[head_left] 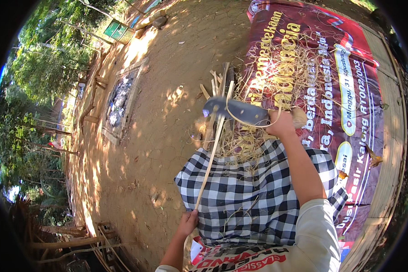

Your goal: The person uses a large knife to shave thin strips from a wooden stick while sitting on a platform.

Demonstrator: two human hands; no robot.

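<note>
My left hand [189,222] is closed around the lower end of a long, thin bamboo strip [208,168], which slants up and away from me. My right hand [280,124] grips a machete [247,113] with a broad dark blade and a pale wooden handle. The blade points left and lies across the upper part of the strip. A thin shaving curls from around the blade toward my right hand. Beneath, a black-and-white checkered cloth [245,186] covers my lap. Curly bamboo shavings [276,72] are heaped beyond it.
A dark red printed banner [371,113] lies under the shavings, bordered by bamboo slats [385,181] on the right. Several bamboo pieces [208,136] lie near the blade. Bare earth [140,181] stretches left, with a framed ash pit [119,102] and trees beyond.
</note>
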